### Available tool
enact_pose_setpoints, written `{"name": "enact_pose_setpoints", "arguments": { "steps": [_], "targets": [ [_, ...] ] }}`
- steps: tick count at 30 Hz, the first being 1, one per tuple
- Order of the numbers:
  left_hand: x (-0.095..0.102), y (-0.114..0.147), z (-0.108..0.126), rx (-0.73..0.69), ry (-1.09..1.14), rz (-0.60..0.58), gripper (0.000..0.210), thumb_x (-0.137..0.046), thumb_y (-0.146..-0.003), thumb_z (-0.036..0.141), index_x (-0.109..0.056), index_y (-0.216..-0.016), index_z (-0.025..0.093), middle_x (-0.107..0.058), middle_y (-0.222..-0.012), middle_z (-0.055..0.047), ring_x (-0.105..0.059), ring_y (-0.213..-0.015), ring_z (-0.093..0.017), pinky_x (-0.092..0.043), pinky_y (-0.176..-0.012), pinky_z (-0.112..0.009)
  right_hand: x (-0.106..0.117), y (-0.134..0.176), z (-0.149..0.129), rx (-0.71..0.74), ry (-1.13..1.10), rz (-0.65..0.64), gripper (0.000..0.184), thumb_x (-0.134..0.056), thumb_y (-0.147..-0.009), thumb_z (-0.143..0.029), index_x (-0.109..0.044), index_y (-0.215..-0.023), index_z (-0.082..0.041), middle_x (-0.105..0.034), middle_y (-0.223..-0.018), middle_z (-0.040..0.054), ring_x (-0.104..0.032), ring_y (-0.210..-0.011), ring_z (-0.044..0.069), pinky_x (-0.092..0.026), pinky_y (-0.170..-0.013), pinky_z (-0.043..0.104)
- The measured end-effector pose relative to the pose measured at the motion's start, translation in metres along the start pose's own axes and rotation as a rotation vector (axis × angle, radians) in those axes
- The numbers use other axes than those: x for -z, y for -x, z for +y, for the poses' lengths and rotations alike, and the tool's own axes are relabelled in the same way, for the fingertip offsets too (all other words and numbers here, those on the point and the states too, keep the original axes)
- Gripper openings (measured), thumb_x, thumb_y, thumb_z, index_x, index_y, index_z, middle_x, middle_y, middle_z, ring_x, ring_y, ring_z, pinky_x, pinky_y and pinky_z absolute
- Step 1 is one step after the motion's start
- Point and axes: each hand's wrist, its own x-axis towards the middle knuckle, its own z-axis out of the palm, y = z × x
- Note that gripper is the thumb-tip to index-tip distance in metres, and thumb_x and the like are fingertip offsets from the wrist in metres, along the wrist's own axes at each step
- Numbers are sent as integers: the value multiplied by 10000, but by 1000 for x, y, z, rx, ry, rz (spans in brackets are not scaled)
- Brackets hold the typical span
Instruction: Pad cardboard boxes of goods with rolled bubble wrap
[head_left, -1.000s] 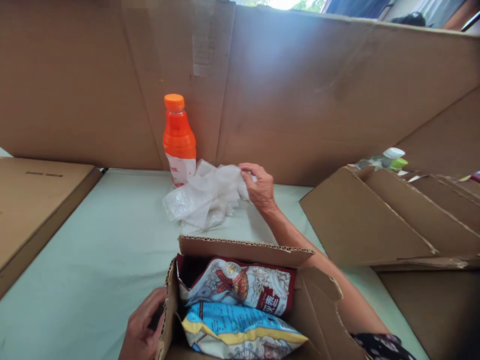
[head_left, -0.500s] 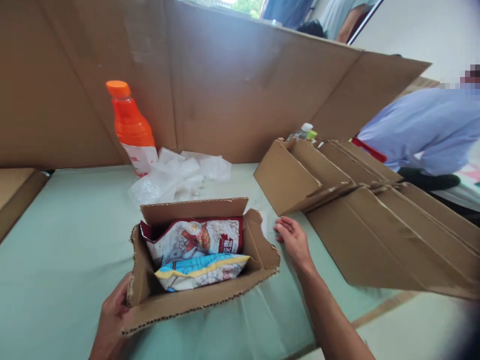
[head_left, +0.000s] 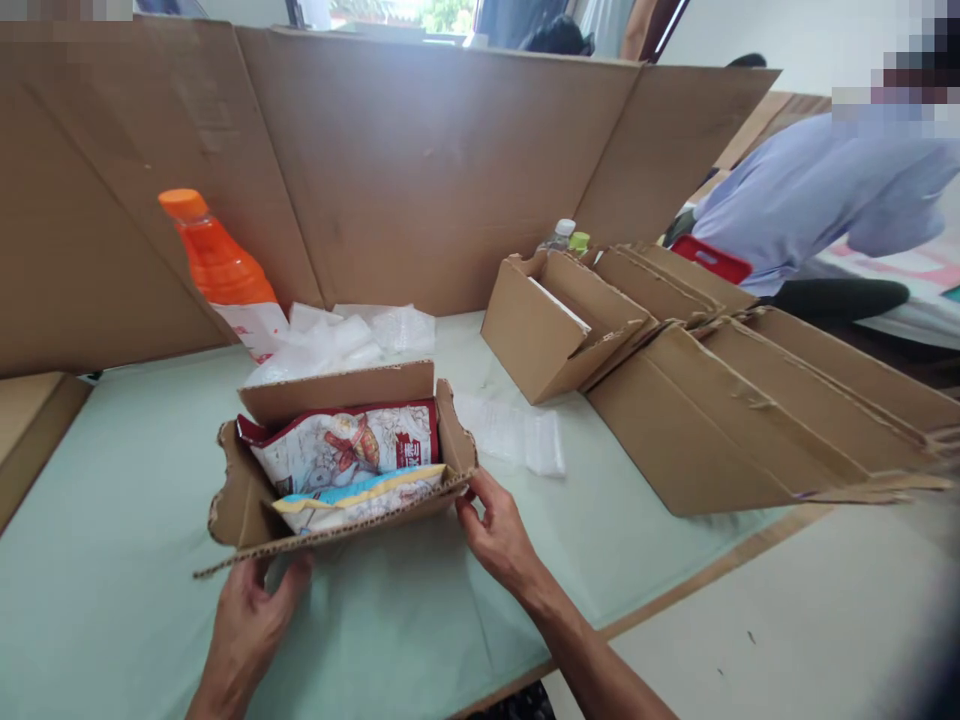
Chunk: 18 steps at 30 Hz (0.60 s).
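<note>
An open cardboard box (head_left: 262,520) rests on the light green cloth, tilted so that its inside faces me. In it a white and dark red food packet (head_left: 345,452) leans at the back, and a blue, yellow and white packet (head_left: 367,505) lies before it. My left hand (head_left: 251,620) is closed on the lower front of the box, some fingertips hidden beneath it. At the front right corner, my right hand (head_left: 499,530) pinches the cardboard between thumb and fingers.
Clear bubble wrap (head_left: 337,335) lies behind the box, with another bubble wrap sheet (head_left: 525,435) to its right. An orange drink bottle (head_left: 232,265) leans at the back left. Several cardboard boxes (head_left: 690,415) stand right, near a person in blue (head_left: 810,190). A cardboard wall (head_left: 450,170) closes the back.
My right hand has come left onto the box's front right corner. My left hand has shifted from the left side to the lower front. The bubble wrap sheet on the right is now uncovered.
</note>
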Motion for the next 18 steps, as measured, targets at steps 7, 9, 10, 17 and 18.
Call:
{"name": "enact_pose_setpoints", "arguments": {
  "steps": [7,9,10,17,18],
  "targets": [
    [-17,-49,38,0,171,5,541,-754,-675,476,-598,-1108,192,-668,-1067,-58,-658,-988,-224,-531,-912,-350,4,-37,16,96,67,-82,514,-499,-866,-174,-574,-1372,-225,-596,-1411,110,-592,-1236,249,-529,-969,414],
    [-17,-41,32,35,193,-1,599,-757,-687,479,-577,-1188,205,-656,-1154,-76,-646,-1058,-238,-512,-969,-383,27,-39,26,129,291,-29,432,-521,-882,-203,-636,-1298,-225,-596,-1414,117,-545,-1304,276,-461,-1063,477],
    [-16,-33,26,60,202,19,636,-758,-694,484,-560,-1235,216,-646,-1207,-89,-637,-1100,-249,-502,-997,-404,41,-38,32,118,432,3,410,-546,-877,-217,-655,-1272,-212,-596,-1410,134,-532,-1313,303,-437,-1076,513],
    [-14,16,1,111,116,24,622,-673,-804,507,-536,-1343,228,-627,-1339,-136,-630,-1174,-266,-479,-1050,-456,103,-28,66,-175,969,52,262,-524,-881,-246,-738,-1008,-165,-723,-1118,174,-659,-1008,337,-500,-839,466],
    [-14,19,4,109,82,14,615,-657,-814,511,-542,-1346,225,-641,-1320,-135,-643,-1140,-264,-514,-999,-441,104,-24,64,-194,920,58,263,-486,-893,-245,-736,-936,-176,-740,-1039,149,-673,-934,304,-500,-805,427]
  ]
}}
